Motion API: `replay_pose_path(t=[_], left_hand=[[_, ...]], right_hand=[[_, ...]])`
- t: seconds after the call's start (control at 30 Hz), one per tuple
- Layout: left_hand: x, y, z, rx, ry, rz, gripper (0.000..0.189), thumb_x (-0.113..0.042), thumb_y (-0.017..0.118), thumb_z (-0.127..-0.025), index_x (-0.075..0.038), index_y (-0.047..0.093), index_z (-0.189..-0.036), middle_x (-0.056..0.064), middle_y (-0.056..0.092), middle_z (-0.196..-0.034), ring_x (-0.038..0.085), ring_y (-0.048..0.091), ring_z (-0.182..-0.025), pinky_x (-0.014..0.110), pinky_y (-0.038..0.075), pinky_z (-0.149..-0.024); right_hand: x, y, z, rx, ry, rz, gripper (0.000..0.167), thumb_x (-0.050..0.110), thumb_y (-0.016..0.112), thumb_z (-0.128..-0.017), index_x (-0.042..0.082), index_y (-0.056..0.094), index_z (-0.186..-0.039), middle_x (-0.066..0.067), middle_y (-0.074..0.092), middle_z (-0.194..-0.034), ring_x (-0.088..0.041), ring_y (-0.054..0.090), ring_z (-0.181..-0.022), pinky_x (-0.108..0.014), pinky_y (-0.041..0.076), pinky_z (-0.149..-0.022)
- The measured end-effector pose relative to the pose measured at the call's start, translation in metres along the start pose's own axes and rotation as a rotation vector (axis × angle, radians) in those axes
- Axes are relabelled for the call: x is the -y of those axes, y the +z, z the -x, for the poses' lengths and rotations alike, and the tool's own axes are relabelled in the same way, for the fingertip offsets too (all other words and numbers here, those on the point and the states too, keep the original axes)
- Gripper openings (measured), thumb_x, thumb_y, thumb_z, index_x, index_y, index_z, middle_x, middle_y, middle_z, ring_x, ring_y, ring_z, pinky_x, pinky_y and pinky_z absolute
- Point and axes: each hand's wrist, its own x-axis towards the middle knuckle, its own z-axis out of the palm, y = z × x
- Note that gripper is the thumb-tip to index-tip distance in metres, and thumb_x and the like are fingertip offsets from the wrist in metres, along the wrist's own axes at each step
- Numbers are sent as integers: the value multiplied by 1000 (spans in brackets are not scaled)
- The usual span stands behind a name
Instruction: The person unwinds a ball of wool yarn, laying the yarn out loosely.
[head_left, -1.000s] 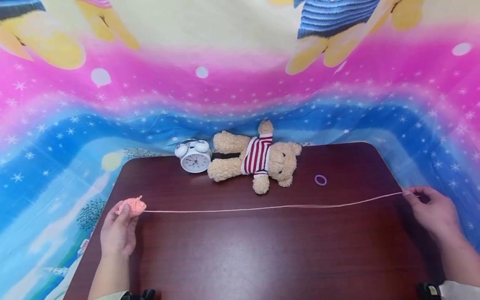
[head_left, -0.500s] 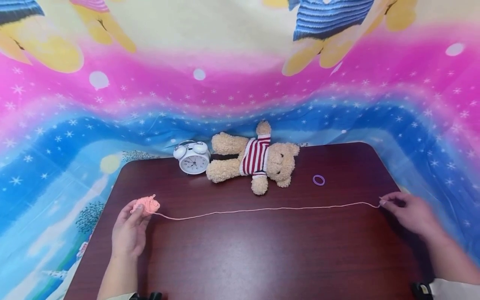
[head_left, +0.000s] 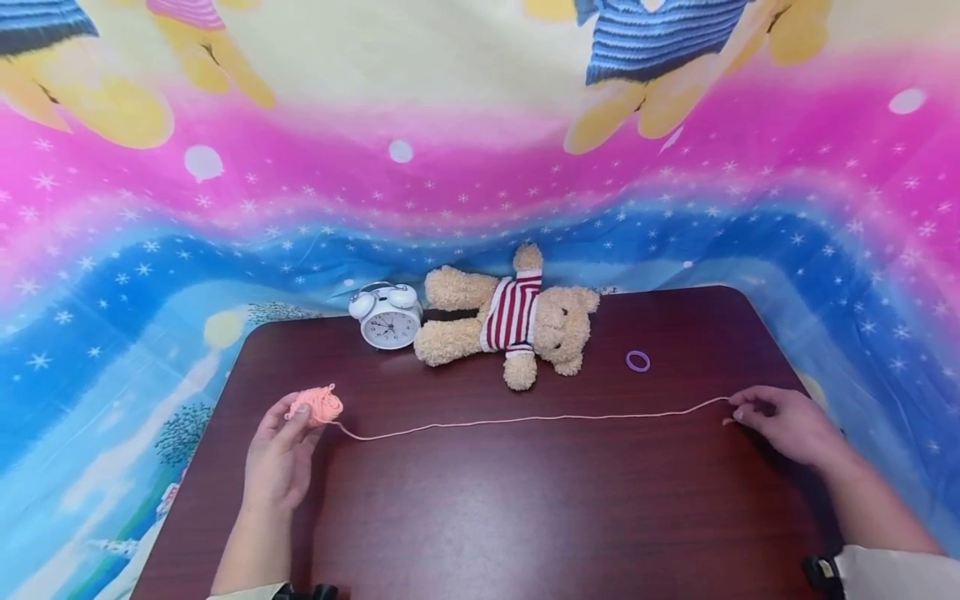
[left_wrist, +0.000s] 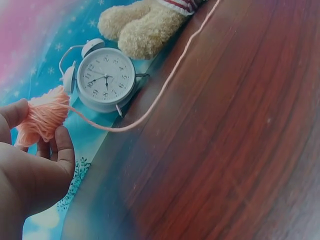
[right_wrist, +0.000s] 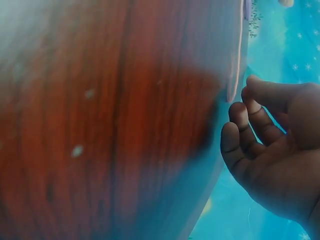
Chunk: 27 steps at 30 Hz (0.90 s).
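Note:
My left hand (head_left: 283, 458) grips a small ball of peach yarn (head_left: 321, 405) over the left part of the table. In the left wrist view, thumb and fingers close round the ball (left_wrist: 47, 117), which overlaps the edge of the alarm clock (left_wrist: 106, 77). A single strand of yarn (head_left: 525, 419) runs from it across the table, sagging slightly near the ball. At the right side my right hand (head_left: 787, 425) pinches the strand's far part between thumb and index finger, with a short end poking out below. The right wrist view shows the strand (right_wrist: 237, 65) reaching those fingertips.
At the back, a white twin-bell alarm clock (head_left: 390, 323) stands beside a teddy bear (head_left: 562, 325) in a red-striped shirt, lying on its back. A purple ring (head_left: 637, 361) lies right of the bear. A printed cloth (head_left: 450, 200) hangs behind the dark wooden table (head_left: 525, 517).
Both hands have moved inward, the left with the yarn ball to the right, the right to the left. The strand between them went from taut to slack.

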Motion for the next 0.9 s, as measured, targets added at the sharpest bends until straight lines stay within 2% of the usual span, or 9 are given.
replay_pose_path(t=[0.23, 0.57, 0.77, 0.9], left_hand=[[5, 9, 1, 16, -5, 18, 23, -4, 63, -103, -11, 61, -125, -1, 67, -108, 12, 67, -88, 28, 55, -93], [14, 24, 3, 29, -26, -59, 26, -7, 64, -103, -10, 57, -127, -1, 67, -112, 11, 66, -91, 27, 55, -94], [18, 35, 5, 34, -62, -74, 30, -10, 68, -101, -10, 55, -129, -1, 65, -111, 11, 65, -91, 30, 56, -95], [22, 41, 5, 40, -72, -84, 30, -10, 68, -101, -10, 55, -129, 0, 64, -111, 12, 66, -90, 31, 56, -95]], right_hand=[[11, 0, -3, -24, 8, -43, 27, 22, 71, -101, 4, 71, -120, -1, 72, -98, -3, 60, -81, -21, 46, -68], [48, 14, -10, -106, 2, -152, 34, 29, 69, -102, 5, 68, -126, -9, 72, -102, -18, 65, -81, -27, 54, -61], [77, 28, -18, -146, -20, -176, 33, 31, 70, -101, 7, 69, -124, -7, 72, -102, -22, 65, -89, -23, 52, -68], [96, 37, -24, -145, -30, -211, 32, 29, 71, -100, 7, 70, -123, -6, 71, -101, -23, 63, -87, -23, 53, -70]])
